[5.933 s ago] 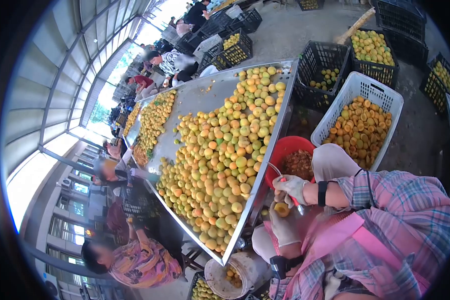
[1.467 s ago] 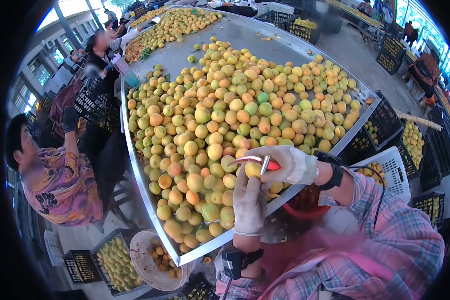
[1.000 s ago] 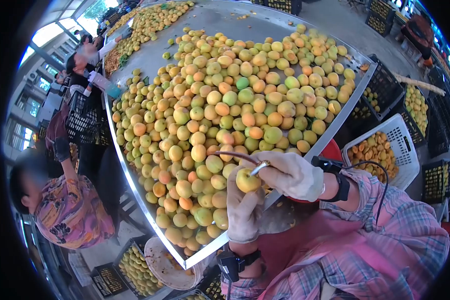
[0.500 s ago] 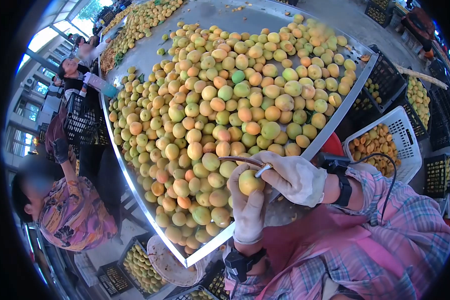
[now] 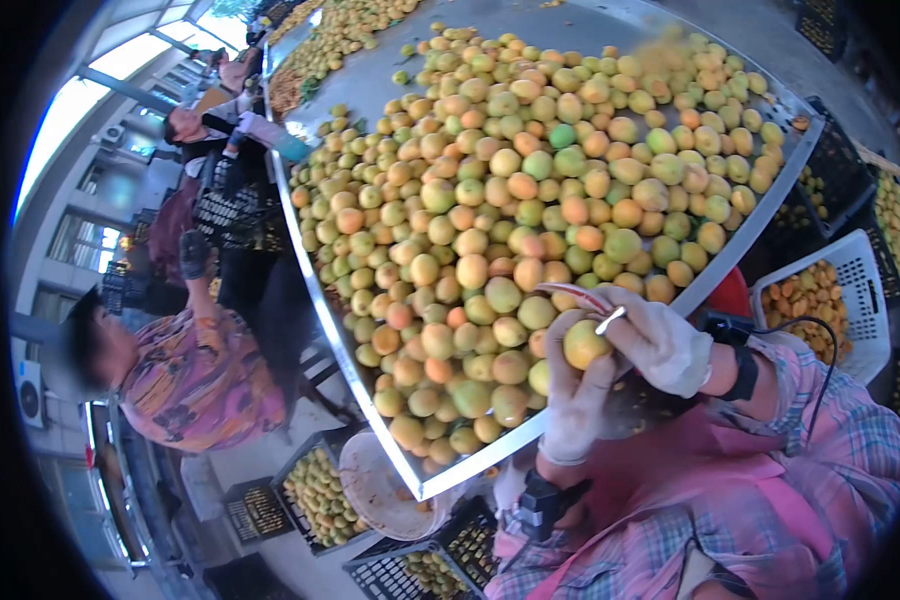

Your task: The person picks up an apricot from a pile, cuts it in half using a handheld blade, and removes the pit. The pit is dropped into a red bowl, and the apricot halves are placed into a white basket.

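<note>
My left hand (image 5: 573, 400), in a white glove, grips a yellow apricot (image 5: 585, 343) and holds it up over the near edge of a metal table (image 5: 370, 90). My right hand (image 5: 660, 338), also gloved, holds a curved pitting tool (image 5: 588, 301) whose metal end rests on the top of that apricot. Both hands are close together, just above the heap of apricots (image 5: 530, 190) that covers the table.
A person in a patterned shirt (image 5: 200, 380) sits at the table's left side; other people work further back. A white crate of halved fruit (image 5: 830, 295) and a red bucket (image 5: 732, 293) stand at right. A white bucket (image 5: 375, 490) and black crates (image 5: 310, 495) sit below the table edge.
The view has swung, so the table and my hands sit further right. Both hands still hold the apricot and the tool together; the fruit has turned slightly in my left hand.
</note>
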Demonstrator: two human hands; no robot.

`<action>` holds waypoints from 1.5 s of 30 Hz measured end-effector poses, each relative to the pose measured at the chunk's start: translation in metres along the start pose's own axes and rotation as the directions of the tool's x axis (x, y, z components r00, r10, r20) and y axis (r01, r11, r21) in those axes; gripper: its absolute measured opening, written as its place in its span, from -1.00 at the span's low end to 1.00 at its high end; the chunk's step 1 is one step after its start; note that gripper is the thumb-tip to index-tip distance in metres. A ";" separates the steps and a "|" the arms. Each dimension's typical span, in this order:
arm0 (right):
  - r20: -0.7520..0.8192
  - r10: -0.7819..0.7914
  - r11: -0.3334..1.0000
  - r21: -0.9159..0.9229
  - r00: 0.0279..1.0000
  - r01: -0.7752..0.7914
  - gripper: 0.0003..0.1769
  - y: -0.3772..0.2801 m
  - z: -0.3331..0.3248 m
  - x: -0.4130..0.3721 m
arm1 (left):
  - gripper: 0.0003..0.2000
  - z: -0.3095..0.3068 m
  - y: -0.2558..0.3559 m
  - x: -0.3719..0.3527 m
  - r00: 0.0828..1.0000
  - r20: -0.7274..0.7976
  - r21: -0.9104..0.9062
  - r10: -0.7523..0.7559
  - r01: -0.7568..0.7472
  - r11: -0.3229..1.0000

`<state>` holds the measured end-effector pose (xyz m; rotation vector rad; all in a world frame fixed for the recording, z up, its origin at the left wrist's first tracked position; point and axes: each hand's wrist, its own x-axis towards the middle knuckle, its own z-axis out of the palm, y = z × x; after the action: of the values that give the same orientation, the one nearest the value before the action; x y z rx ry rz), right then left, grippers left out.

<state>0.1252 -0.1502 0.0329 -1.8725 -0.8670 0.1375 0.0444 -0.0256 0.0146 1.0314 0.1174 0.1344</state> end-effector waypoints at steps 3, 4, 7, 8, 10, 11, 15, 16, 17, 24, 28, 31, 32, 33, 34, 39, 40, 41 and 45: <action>0.026 -0.314 0.919 -0.244 0.949 0.311 -0.64 0.013 -0.003 0.002 | -0.43 -0.011 -0.007 0.004 0.997 0.033 0.192 0.073 -0.078 0.978; 0.021 -0.317 0.919 -0.240 0.948 0.313 -0.64 0.010 -0.006 0.003 | -0.43 -0.013 -0.009 0.007 0.997 0.034 0.199 0.074 -0.079 0.977; 0.436 0.229 0.755 0.485 0.870 -0.442 -0.80 0.012 -0.015 0.002 | -0.41 -0.011 -0.004 0.011 0.992 0.045 0.279 0.115 -0.123 0.952; 0.432 0.233 0.753 0.486 0.871 -0.443 -0.80 0.010 -0.016 0.001 | -0.41 -0.011 -0.005 0.012 0.993 0.049 0.279 0.111 -0.120 0.953; 0.639 0.428 0.056 0.688 0.640 -0.724 -0.68 -0.007 -0.020 0.007 | -0.40 -0.013 -0.009 0.014 0.996 0.039 0.224 0.085 -0.092 0.970; 0.635 0.436 0.052 0.690 0.638 -0.722 -0.68 -0.007 -0.019 0.008 | -0.39 -0.013 -0.010 0.015 0.996 0.036 0.210 0.080 -0.086 0.974; 0.746 0.326 -0.118 0.642 0.581 -0.758 -0.65 0.005 -0.018 0.006 | -0.51 -0.016 -0.011 0.013 0.997 -0.010 0.313 0.071 -0.064 0.948; 0.771 0.293 -0.160 0.622 0.565 -0.767 -0.64 0.007 -0.018 0.006 | -0.51 -0.019 -0.012 0.014 0.996 0.006 0.350 0.091 -0.087 0.933; 0.768 0.285 -0.164 0.629 0.574 -0.760 -0.63 0.006 -0.018 0.005 | -0.50 -0.018 -0.011 0.014 0.996 0.014 0.343 0.091 -0.090 0.935; 0.710 0.236 0.067 0.669 0.663 -0.740 -0.44 -0.005 -0.033 0.004 | -0.44 -0.010 0.000 0.013 0.993 -0.117 0.179 -0.021 0.042 0.983; 0.433 0.346 0.496 0.668 0.832 -0.555 -0.72 0.006 -0.026 0.001 | -0.36 -0.013 0.004 0.016 0.981 -0.158 -0.063 -0.115 0.106 0.992; -0.011 -0.394 0.892 -0.246 0.919 0.379 -0.70 0.023 -0.005 -0.008 | -0.30 -0.028 -0.002 0.012 0.988 -0.123 0.015 -0.090 0.093 0.996; -0.007 -0.398 0.891 -0.243 0.917 0.384 -0.70 0.020 -0.004 -0.011 | -0.30 -0.032 -0.003 0.012 0.988 -0.116 0.054 -0.099 0.106 0.993; 0.024 -0.179 0.977 -0.117 0.984 0.181 -0.70 0.017 -0.002 -0.014 | -0.30 -0.030 -0.001 0.013 0.988 -0.119 0.054 -0.094 0.101 0.993; 0.085 0.043 0.999 -0.001 0.995 -0.043 -0.66 0.014 -0.001 -0.015 | -0.29 -0.025 0.002 0.015 0.985 -0.148 0.095 -0.093 0.108 0.990; 0.074 0.118 0.990 -0.090 0.990 -0.111 -0.70 0.003 0.000 -0.016 | -0.32 -0.027 0.003 0.016 0.994 -0.086 0.190 -0.063 0.078 0.979; 0.086 0.147 0.981 -0.138 0.985 -0.134 -0.69 0.002 0.000 -0.016 | -0.34 -0.027 0.004 0.014 0.992 -0.095 0.185 -0.078 0.094 0.978; 0.096 0.175 0.970 -0.186 0.980 -0.156 -0.66 0.002 0.001 -0.016 | -0.35 -0.026 0.005 0.013 0.990 -0.105 0.180 -0.093 0.111 0.977; 0.104 0.149 0.973 -0.193 0.983 -0.127 -0.65 0.001 0.003 -0.018 | -0.38 -0.019 0.007 0.010 0.991 -0.115 0.082 -0.071 0.081 0.993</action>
<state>0.1114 -0.1589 0.0256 -2.1182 -0.8527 0.2640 0.0512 -0.0039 0.0109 1.1047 0.2659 0.1188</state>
